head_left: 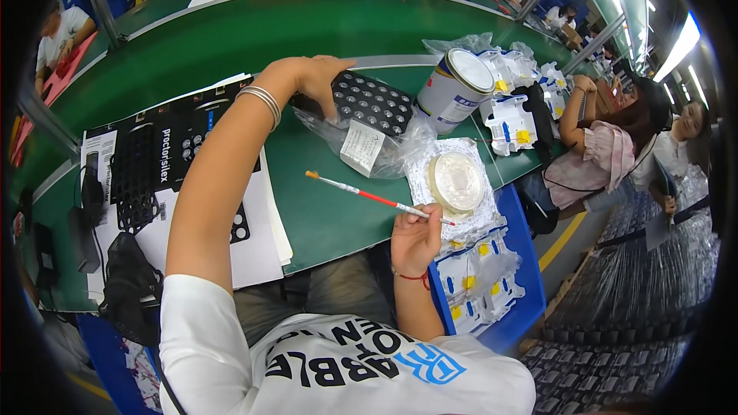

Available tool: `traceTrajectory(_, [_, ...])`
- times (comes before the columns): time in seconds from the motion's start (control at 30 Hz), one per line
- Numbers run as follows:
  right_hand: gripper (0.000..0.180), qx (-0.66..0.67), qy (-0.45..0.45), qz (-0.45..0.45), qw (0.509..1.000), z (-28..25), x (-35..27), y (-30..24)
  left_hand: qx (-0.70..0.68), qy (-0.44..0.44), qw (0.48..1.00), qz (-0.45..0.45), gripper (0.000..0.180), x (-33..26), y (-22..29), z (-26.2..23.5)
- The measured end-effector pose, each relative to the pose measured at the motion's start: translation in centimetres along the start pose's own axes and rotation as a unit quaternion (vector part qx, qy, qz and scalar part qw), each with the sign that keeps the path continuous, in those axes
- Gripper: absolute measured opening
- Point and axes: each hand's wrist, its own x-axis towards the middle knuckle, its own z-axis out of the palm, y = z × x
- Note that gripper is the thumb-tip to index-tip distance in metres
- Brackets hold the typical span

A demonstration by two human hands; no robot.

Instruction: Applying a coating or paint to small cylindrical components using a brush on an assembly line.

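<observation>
My left hand [314,81] reaches far forward, its fingers bent around the left end of a black tray [373,101] with rows of small round shiny pieces. Clear plastic wrap [323,134] and a white paper label [361,146] lie against the tray's near side. Between the fingers of my right hand [415,242] is a thin paintbrush [361,193] with a red and white handle, its brown bristles pointing left. Just beyond that hand, a round shallow dish of whitish paste [457,181] rests on a crumpled white sheet [419,165].
A grey metal can [453,88] stands behind the dish. White plastic parts with yellow pieces [511,119] line the bench's right side; more fill a blue bin [530,284] below. Printed sheets [257,250] and black perforated parts [137,177] lie at left. A co-worker [596,146] sits at right.
</observation>
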Motion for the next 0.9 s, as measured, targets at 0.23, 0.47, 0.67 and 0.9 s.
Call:
traceTrajectory(0.23, [0.018,0.008,0.006,0.004,1.0,-0.4,0.2,-0.1,-0.006,0.049,0.998,0.043,0.109,-0.8,0.5,-0.3])
traceTrajectory(0.47, [0.016,0.035,0.009,0.005,0.999,-0.5,0.2,0.1,0.024,0.194,0.979,0.052,0.103,-3.6,1.0,-1.4])
traceTrajectory(0.67, [0.016,0.038,0.006,0.018,0.999,-0.8,0.4,-0.2,0.093,0.288,0.953,-0.028,0.098,-8.4,0.4,-0.8])
traceTrajectory(0.9, [0.017,0.064,0.009,0.028,0.998,-1.1,0.5,0.0,0.107,0.364,0.925,0.004,0.1,-11.6,2.1,3.3])
